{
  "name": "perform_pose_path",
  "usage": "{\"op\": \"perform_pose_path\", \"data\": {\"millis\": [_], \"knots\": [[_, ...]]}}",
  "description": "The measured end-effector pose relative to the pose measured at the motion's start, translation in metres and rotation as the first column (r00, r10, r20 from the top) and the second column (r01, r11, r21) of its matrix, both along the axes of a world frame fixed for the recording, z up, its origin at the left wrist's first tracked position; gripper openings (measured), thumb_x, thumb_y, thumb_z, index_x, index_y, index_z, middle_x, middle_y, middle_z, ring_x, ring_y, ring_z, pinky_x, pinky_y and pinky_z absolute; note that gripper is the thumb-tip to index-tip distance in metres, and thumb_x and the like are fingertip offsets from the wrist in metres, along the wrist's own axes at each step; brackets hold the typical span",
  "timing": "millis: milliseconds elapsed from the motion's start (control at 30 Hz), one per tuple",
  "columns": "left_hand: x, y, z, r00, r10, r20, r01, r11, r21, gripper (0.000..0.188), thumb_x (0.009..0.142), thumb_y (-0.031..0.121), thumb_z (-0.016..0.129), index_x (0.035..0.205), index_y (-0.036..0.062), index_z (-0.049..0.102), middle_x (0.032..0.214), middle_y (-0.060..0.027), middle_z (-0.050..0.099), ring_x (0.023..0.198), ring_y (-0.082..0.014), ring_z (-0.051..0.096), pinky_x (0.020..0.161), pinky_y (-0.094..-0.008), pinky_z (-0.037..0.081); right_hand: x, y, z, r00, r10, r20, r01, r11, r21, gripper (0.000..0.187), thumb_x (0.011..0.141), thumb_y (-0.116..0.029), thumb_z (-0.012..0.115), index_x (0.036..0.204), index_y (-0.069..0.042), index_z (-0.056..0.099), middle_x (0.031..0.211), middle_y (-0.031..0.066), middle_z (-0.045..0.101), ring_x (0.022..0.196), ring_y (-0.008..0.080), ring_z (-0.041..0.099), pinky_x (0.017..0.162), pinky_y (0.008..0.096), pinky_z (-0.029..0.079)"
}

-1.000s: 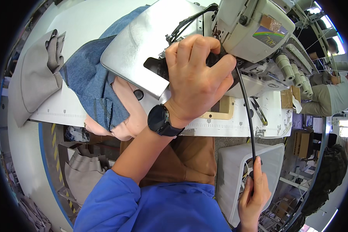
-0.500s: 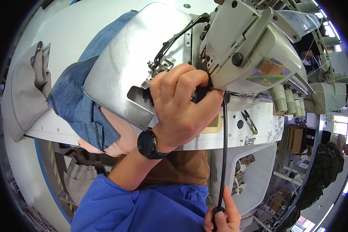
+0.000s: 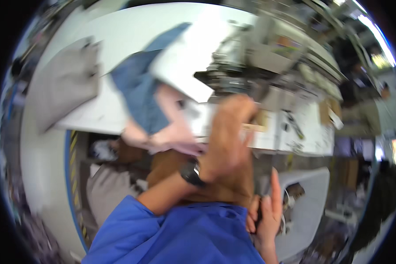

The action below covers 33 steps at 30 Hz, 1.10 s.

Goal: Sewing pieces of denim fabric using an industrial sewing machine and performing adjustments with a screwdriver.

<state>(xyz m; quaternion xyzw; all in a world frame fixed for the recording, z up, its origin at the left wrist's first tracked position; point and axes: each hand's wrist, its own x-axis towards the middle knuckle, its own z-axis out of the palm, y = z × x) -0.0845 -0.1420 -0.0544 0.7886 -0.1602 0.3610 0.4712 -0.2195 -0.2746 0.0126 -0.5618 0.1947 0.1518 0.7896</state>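
Observation:
Motion blurs the picture. My left hand (image 3: 231,136), with a black watch (image 3: 192,173) on its wrist, is in front of the sewing machine (image 3: 273,48), near the table's front edge. Its fingers are smeared, so whether they hold anything cannot be told. Lower right, my right hand (image 3: 268,218) has its index finger stretched up and the other fingers curled round a dark thing, apparently the grip of a thin black rod. Most of the rod is lost in the blur. Left of the machine's shiny metal plate (image 3: 180,66) lies blue denim (image 3: 138,88) over pink cloth (image 3: 171,132).
Grey cloth (image 3: 68,81) lies at the left of the white table (image 3: 105,115). Scissor-like snips (image 3: 295,125) rest right of my left hand. Below the table's right side stands a pale bin (image 3: 314,189) with scraps. More grey cloth (image 3: 108,189) hangs below on the left.
My left hand has come away from the machine's needle area toward the table's front edge. The black rod no longer shows clearly reaching the machine. The whole view has shifted.

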Motion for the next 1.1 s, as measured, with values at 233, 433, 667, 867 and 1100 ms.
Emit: {"op": "perform_pose_path", "data": {"millis": [233, 433, 667, 867, 1100], "knots": [[-0.147, 0.04, -0.033, 0.411, -0.777, -0.476, 0.357, 0.618, -0.7, 0.026, 0.091, 0.013, 0.049, 0.111, -0.0019, 0.054, 0.112, -0.0129, 0.052, 0.108, -0.0225, 0.05, 0.091, -0.0324, 0.039, -0.081, 0.008, -0.097, 0.845, 0.514, 0.148, -0.45, 0.833, -0.321, 0.043, 0.094, -0.019, 0.046, 0.135, -0.008, 0.035, 0.064, 0.0049, 0.05, 0.046, 0.0104, 0.045, 0.042, 0.0216, 0.038], [-0.192, 0.073, -0.066, 0.586, -0.663, -0.466, 0.21, 0.68, -0.703, 0.025, 0.091, 0.014, 0.049, 0.111, 0.0009, 0.056, 0.111, -0.0109, 0.053, 0.106, -0.0193, 0.05, 0.09, -0.0317, 0.04, -0.063, 0.054, -0.108, 0.815, 0.576, 0.057, -0.556, 0.807, -0.2, 0.017, 0.093, -0.009, 0.045, 0.109, -0.005, 0.041, 0.058, -0.0003, 0.044, 0.039, 0.0058, 0.038, 0.036, 0.0182, 0.03], [-0.065, 0.136, -0.031, 0.795, 0.602, 0.072, -0.562, 0.686, 0.462, 0.035, 0.078, 0.02, 0.063, 0.108, 0.0016, 0.059, 0.111, -0.019, 0.054, 0.103, -0.0321, 0.052, 0.09, -0.0373, 0.041, -0.047, 0.066, -0.092, 0.923, 0.35, 0.159, -0.317, 0.927, -0.202, 0.009, 0.094, -0.011, 0.044, 0.1, -0.004, 0.046, 0.057, 0.0008, 0.043, 0.039, 0.0057, 0.038, 0.037, 0.0179, 0.029], [0.066, 0.269, 0.018, 0.884, 0.468, 0.017, -0.467, 0.884, -0.018, 0.03, 0.071, 0.001, 0.055, 0.1, -0.0038, 0.06, 0.089, -0.0137, 0.066, 0.081, -0.0183, 0.06, 0.073, -0.0296, 0.048, -0.066, 0.046, -0.091, 0.932, 0.337, 0.13, -0.31, 0.931, -0.193, 0.012, 0.094, -0.011, 0.043, 0.102, -0.003, 0.046, 0.057, 0.0014, 0.042, 0.04, 0.0056, 0.038, 0.037, 0.0176, 0.029], [0.128, 0.347, 0.16, 0.989, 0.129, 0.068, -0.071, 0.831, -0.551, 0.018, 0.084, 0.009, 0.057, 0.097, -0.0039, 0.06, 0.082, -0.01, 0.063, 0.07, -0.0158, 0.06, 0.062, -0.0276, 0.049, -0.069, 0.052, -0.098, 0.926, 0.364, 0.099, -0.35, 0.927, -0.134, 0.011, 0.094, -0.009, 0.042, 0.101, -0.002, 0.046, 0.059, 0.0019, 0.043, 0.04, 0.0059, 0.038, 0.037, 0.0176, 0.03]]}}
